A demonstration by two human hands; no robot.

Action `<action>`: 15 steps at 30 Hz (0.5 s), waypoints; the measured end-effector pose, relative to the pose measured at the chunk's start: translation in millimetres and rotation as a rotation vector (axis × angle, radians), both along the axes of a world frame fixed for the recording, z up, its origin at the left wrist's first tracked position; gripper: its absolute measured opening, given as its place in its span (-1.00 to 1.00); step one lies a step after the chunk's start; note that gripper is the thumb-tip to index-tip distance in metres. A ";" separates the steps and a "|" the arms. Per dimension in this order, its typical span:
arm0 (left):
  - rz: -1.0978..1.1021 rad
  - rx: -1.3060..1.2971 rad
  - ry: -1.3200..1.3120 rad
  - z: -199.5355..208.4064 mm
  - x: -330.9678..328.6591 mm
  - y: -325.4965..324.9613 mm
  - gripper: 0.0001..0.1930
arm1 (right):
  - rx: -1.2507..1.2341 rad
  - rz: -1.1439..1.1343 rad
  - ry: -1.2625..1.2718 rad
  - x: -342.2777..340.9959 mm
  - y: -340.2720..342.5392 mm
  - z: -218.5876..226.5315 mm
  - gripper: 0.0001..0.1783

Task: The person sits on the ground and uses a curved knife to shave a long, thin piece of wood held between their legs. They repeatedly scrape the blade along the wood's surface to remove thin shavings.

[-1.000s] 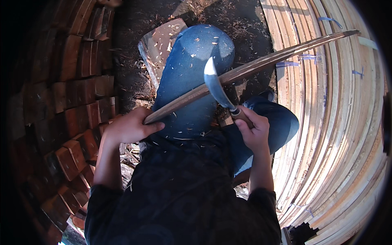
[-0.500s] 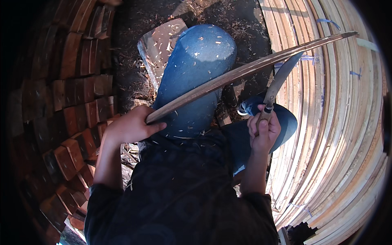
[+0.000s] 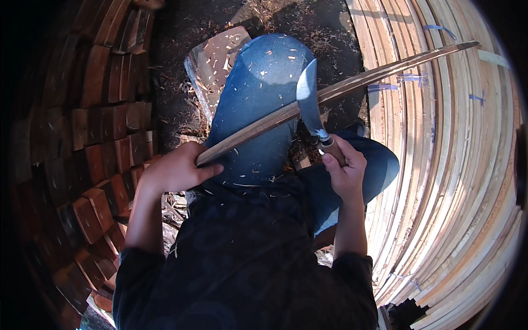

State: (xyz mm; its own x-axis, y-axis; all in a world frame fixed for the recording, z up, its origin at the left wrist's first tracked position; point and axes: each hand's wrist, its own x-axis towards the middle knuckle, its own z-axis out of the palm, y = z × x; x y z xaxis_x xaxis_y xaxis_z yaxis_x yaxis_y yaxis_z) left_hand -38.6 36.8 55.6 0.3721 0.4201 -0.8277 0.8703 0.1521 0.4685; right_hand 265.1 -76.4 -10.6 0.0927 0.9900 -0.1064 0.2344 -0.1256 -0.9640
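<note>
A long thin wooden strip [image 3: 352, 85] runs from my left hand up to the right, across my blue-trousered knee [image 3: 264, 104]. My left hand [image 3: 173, 168] grips the strip's near end. My right hand [image 3: 344, 165] is closed on the wooden handle of a knife [image 3: 309, 102]. Its broad curved blade points up and lies against the strip near its middle. Small wood chips are scattered over my knee and my dark shirt.
A large stack of pale wooden strips [image 3: 456, 181] fills the right side. Short reddish wood blocks [image 3: 88, 143] are piled along the left. A flat wooden board [image 3: 214, 55] lies on the dark, chip-strewn ground beyond my knee.
My right hand swung the knife out to the right, away from the strip, then brought the blade back onto the strip's middle. My left hand kept its hold.
</note>
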 end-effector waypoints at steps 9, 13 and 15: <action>-0.023 -0.044 -0.027 -0.6 1.7 3.2 -0.57 | -0.050 -0.346 0.253 12.9 -5.3 -1.5 -0.59; -0.009 -0.045 0.010 0.3 5.0 2.1 -0.57 | -0.101 -0.053 0.013 5.3 -15.3 -3.1 -0.59; -0.022 -0.026 -0.005 -2.1 -0.9 1.7 -0.57 | -0.156 -0.132 0.240 9.6 -17.8 -7.8 -0.57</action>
